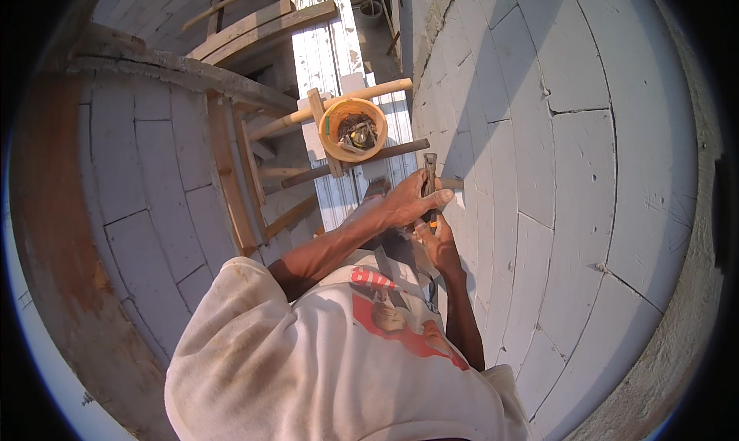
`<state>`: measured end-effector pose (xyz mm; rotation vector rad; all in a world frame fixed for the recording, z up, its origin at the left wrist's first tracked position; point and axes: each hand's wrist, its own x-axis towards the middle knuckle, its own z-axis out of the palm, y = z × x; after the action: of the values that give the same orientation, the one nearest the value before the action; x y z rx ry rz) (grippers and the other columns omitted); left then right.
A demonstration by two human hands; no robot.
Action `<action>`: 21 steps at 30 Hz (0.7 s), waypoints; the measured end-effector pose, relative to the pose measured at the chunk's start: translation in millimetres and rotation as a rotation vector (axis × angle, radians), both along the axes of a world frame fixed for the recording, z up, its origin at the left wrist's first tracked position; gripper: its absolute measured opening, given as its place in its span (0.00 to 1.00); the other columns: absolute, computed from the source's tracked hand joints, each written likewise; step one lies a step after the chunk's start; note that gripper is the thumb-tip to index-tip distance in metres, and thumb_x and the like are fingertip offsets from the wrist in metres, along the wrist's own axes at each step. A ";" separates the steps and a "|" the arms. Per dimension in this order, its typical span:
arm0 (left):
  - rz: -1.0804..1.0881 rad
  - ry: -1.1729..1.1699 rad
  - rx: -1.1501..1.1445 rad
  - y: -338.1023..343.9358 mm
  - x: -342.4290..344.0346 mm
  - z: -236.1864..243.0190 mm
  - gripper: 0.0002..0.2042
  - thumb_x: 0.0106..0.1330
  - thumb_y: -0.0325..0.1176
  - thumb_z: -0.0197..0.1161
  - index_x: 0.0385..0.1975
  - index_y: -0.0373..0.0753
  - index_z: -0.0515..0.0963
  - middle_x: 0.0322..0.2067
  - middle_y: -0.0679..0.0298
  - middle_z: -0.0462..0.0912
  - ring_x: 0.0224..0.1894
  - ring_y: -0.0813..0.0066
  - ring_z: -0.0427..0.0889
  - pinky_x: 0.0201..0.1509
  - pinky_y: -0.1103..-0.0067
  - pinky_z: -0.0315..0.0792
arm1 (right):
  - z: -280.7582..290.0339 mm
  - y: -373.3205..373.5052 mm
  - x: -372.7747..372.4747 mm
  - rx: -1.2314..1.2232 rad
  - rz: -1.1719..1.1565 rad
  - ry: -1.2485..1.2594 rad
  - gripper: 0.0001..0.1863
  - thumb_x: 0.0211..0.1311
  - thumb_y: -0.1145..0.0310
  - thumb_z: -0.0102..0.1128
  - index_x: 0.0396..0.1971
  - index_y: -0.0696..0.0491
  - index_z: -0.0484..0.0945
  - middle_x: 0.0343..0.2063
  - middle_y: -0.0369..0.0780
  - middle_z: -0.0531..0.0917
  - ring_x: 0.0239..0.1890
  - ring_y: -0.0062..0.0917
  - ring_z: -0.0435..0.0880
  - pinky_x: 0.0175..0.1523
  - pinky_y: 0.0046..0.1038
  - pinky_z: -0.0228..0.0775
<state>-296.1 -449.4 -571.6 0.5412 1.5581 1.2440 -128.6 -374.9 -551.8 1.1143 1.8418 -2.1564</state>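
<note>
My left hand [406, 201] is closed around a narrow dark metal tool [430, 166], its thumb stretched out to the right. The tool stands roughly lengthwise in front of me, close to the block wall on the right. Just below, my right hand [439, 248] has its fingers at the tool's lower end, where a small orange part shows. My fingers hide much of the tool, so its exact kind does not show. Beyond my hands, an orange-yellow bucket [326, 138] holds dark rubble and small items I cannot make out.
A pale block wall [573, 171] rises close on my right; another block wall [146, 179] is on the left. Bamboo poles [389, 87] and a dark pole [400, 148] cross the white ribbed planks [317, 56]. Wooden boards [269, 31] lie far left, a wooden frame [223, 164] nearer.
</note>
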 end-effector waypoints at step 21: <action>0.619 0.367 -0.291 -116.0 -67.3 -139.4 0.24 0.81 0.48 0.63 0.31 0.31 0.83 0.32 0.65 0.83 0.36 0.70 0.79 0.47 0.71 0.75 | -115.2 -14.4 -16.3 -0.481 0.110 -0.244 0.33 0.84 0.57 0.57 0.80 0.53 0.60 0.69 0.50 0.78 0.55 0.39 0.89 0.57 0.44 0.87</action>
<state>-363.4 -565.4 -711.1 0.0900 2.2856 1.3749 -144.9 -389.2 -667.1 1.0726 1.1674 -2.1230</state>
